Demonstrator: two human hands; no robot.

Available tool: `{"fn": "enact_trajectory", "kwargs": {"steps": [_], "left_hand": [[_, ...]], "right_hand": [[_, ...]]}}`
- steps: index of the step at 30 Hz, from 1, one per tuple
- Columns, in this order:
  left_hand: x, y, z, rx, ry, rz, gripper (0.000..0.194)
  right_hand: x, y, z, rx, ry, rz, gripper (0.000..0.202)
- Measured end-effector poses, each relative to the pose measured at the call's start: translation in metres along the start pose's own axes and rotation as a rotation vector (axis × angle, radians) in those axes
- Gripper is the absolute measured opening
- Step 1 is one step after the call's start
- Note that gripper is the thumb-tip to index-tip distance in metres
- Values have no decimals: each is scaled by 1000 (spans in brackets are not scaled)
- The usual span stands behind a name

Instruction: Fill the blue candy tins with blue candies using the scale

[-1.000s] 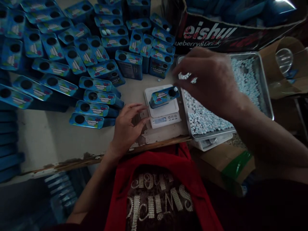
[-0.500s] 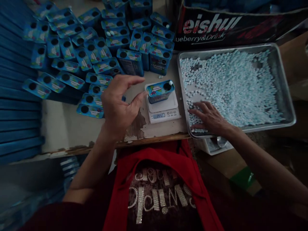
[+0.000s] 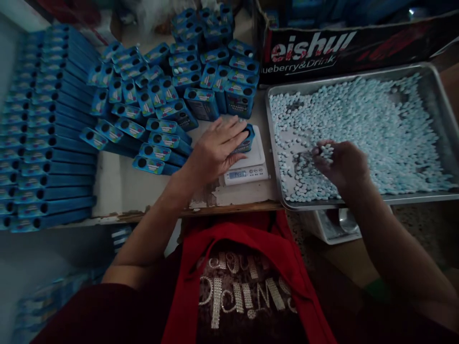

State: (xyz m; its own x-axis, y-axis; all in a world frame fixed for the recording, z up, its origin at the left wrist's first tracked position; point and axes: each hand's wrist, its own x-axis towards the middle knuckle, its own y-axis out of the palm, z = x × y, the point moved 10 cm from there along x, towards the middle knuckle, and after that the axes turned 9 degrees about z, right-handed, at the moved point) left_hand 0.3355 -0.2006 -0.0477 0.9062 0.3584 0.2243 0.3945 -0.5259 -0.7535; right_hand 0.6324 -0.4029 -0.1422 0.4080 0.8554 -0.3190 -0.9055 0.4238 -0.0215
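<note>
Blue tin (image 3: pixel 247 142)—under left hand (image 3: pixel 218 144), right hand (image 3: pixel 346 165) apart

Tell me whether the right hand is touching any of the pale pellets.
Touching: the head view shows the right hand with a cluster of pale pellets at its curled fingers.

From one head-worn camera we look forward and steeply down, close above our bare left hand (image 3: pixel 219 145) and bare right hand (image 3: pixel 344 164), from the red cloth garment (image 3: pixel 229 232) below to the printed black cardboard box (image 3: pixel 308 50) beyond.
</note>
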Motion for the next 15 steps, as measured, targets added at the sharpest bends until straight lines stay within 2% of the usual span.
{"fn": "enact_trajectory", "kwargs": {"steps": [2,6,7,9,10,12,15], "left_hand": [[-15,-4,7,51,30,-61,58],[-29,-6,34,12,-13,-249,97],[-28,-2,41,-23,-52,-269,99],[-22,8,49,-80,-139,-272,81],[-17,11,46,-95,-160,-268,68],[-3,14,30,-96,-137,-250,53],[25,16,-9,-75,-47,-202,52]], "right_hand": [[3,-1,2,70,27,15,41],[14,7,18,51,-47,-38,56],[17,12,24,42,-87,-57,57],[26,27,39,61,-177,-70,58],[30,36,49,90,-228,-60,60],[37,55,70,151,-327,-18,64],[44,71,101,117,-433,-16,67]]}}
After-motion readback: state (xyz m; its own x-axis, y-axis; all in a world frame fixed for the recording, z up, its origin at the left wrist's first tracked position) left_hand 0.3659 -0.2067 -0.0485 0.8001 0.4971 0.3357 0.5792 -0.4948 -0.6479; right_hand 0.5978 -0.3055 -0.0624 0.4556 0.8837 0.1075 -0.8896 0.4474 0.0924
